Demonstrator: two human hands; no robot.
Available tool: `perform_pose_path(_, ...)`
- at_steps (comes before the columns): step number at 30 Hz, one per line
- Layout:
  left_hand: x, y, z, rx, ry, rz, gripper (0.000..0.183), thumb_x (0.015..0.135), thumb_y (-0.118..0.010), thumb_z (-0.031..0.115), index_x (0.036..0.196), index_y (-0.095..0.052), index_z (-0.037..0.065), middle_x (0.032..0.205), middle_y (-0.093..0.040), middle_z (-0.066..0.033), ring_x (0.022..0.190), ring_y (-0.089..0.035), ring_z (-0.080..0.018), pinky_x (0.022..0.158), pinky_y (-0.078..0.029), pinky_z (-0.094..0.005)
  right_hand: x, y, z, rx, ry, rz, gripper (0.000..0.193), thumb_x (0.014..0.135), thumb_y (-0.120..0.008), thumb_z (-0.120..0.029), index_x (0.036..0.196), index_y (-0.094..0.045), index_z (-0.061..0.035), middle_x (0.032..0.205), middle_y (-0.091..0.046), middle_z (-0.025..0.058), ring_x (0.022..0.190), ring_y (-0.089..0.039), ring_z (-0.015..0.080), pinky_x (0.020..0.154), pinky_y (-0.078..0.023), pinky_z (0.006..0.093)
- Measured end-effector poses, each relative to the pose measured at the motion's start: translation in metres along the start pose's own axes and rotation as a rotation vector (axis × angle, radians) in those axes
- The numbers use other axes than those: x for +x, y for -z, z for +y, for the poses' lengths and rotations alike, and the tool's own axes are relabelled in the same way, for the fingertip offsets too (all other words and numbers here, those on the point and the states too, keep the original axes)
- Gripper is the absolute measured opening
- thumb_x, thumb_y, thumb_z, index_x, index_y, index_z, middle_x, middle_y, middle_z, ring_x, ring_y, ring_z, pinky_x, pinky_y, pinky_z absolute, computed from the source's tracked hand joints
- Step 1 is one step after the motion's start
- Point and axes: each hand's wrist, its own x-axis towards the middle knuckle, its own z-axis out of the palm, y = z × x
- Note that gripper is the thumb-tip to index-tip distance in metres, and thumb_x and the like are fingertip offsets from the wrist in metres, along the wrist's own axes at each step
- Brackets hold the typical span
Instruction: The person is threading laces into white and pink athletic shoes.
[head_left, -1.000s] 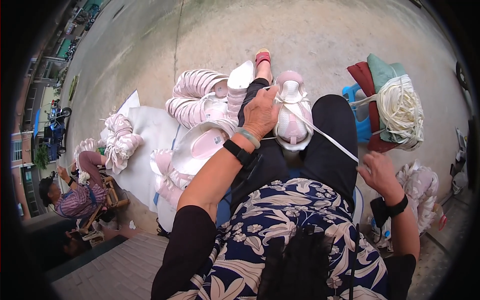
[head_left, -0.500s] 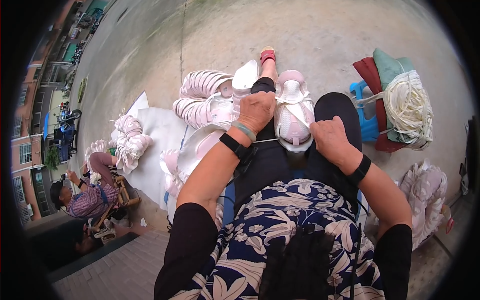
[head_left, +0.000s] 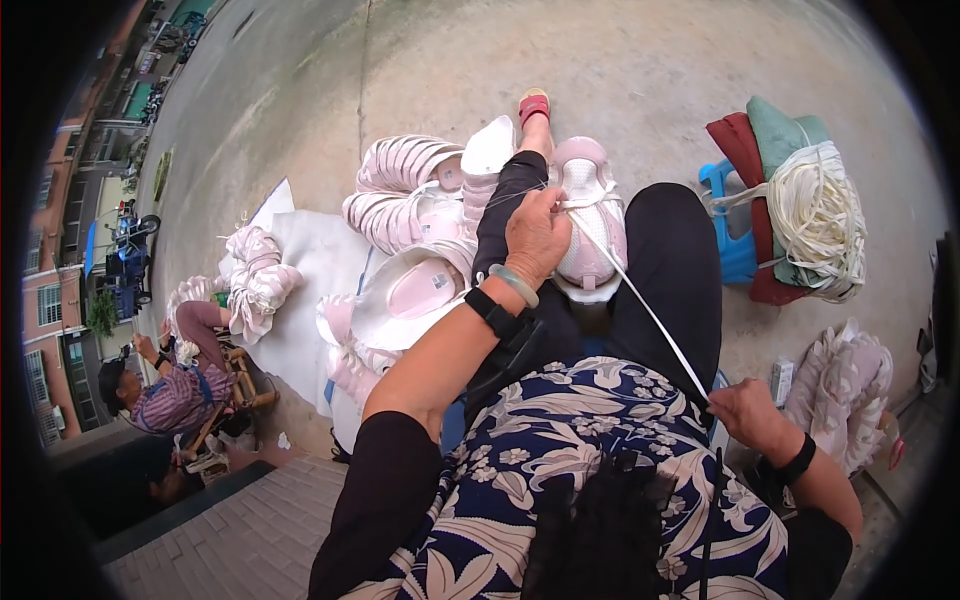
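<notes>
Between my knees rests a bundle of pink and white shoe uppers (head_left: 583, 165), its toe end toward me. A flat white shoelace (head_left: 655, 314) runs taut from its middle down to the right. My right hand (head_left: 752, 412) pinches the lace's far end, out beside my right hip. At the left edge of the bundle, my left hand (head_left: 540, 232) is closed, pinching the lace where it crosses the upper. Thin strands trail left from those fingers. A hank of the same kind of white laces (head_left: 818, 215) lies over folded cloths at the right.
Rows of stacked pink and white uppers (head_left: 400, 185) lie on white sheeting (head_left: 335, 258) to my left. A blue stool (head_left: 733, 235) carries red and green cloth at the right. More bundled uppers (head_left: 840, 395) stand near my right elbow. Another person (head_left: 185, 395) sits far left.
My right hand has swung down and right from beside the bundle, drawing the lace out taut. My left hand has moved right and slightly down onto the bundle's edge.
</notes>
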Motion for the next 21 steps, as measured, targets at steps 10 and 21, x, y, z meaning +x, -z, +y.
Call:
perform_pose_path(10, 0.006, -0.002, 0.003, 0.06, 0.005, 0.134, 0.02, 0.074, -0.054, 0.003, 0.094, -0.053, 0.004, 0.073, -0.059, -0.012, 0.064, -0.059, -0.0256, 0.061, -0.047, -0.0341, 0.145, 0.049, -0.036, -0.087, 0.206, 0.507, 0.015, 0.081, -0.06, -0.02, 0.074, -0.055, -0.0069, 0.064, -0.056, 0.011, 0.063, -0.057, 0.0333, 0.055, -0.043, 0.0416)
perform_pose_path(21, 0.002, 0.002, -0.005, -0.025, 0.149, -0.034, 0.018, 0.07, -0.056, 0.01, 0.085, -0.048, 0.005, 0.073, -0.056, -0.0144, 0.071, -0.056, -0.0347, 0.065, -0.044, -0.0437, 0.196, 0.023, -0.042, -0.559, 0.056, 0.098, 0.009, 0.071, -0.062, -0.016, 0.069, -0.065, -0.0078, 0.066, -0.064, 0.011, 0.065, -0.066, 0.0256, 0.054, -0.05, 0.0356)
